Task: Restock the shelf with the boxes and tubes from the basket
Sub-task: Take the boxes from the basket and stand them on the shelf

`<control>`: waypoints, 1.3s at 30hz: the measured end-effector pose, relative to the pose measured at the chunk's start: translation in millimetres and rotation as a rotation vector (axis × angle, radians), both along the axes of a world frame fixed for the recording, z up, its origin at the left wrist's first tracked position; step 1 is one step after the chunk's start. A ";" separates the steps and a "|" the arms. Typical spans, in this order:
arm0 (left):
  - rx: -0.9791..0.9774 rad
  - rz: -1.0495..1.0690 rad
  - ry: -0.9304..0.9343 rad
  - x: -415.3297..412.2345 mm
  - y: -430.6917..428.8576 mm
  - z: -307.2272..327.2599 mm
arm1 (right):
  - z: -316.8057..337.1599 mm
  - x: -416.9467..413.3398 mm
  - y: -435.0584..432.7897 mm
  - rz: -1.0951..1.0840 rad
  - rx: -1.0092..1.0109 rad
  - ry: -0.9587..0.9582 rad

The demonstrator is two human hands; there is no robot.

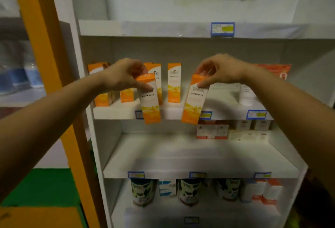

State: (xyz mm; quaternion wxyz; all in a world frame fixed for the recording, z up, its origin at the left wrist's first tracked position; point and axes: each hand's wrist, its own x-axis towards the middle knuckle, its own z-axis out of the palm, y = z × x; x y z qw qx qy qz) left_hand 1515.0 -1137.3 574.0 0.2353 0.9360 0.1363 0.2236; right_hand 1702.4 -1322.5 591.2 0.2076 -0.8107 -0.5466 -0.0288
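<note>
Left hand (pixel 125 75) is pinching an orange-and-white box (pixel 149 99) by its top end, thumb in front and fingers behind, and the right hand (pixel 220 70) has a matching second box (pixel 194 99) the same way. Makes sense to me: gripping the top leaves the bottoms free to land flat. Both boxes hang in front of the shelf (pixel 174 112) edge, bottoms dipping below its lip, each tilted a bit toward 6 o'clock-ish centre, so neither is set down yet. Behind them, toward 12 o'clock, a row of identical boxes (pixel 174 82) already stands upright, so I'd guess these fill the front gap. At 3 o'clock from the right hand there's a white bottle (pixel 246 97). No basket in view.
</note>
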 end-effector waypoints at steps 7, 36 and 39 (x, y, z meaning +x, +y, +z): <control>0.057 0.055 -0.039 7.7 11.2 30.4 | 14.1 23.8 30.6 -0.174 0.143 -0.105; 0.053 0.338 -0.131 34.6 71.5 -8.1 | -40.7 29.4 67.2 -0.188 0.249 -0.392; 0.152 0.347 -0.107 36.4 71.7 -16.0 | -47.1 28.2 63.6 -0.180 0.235 -0.386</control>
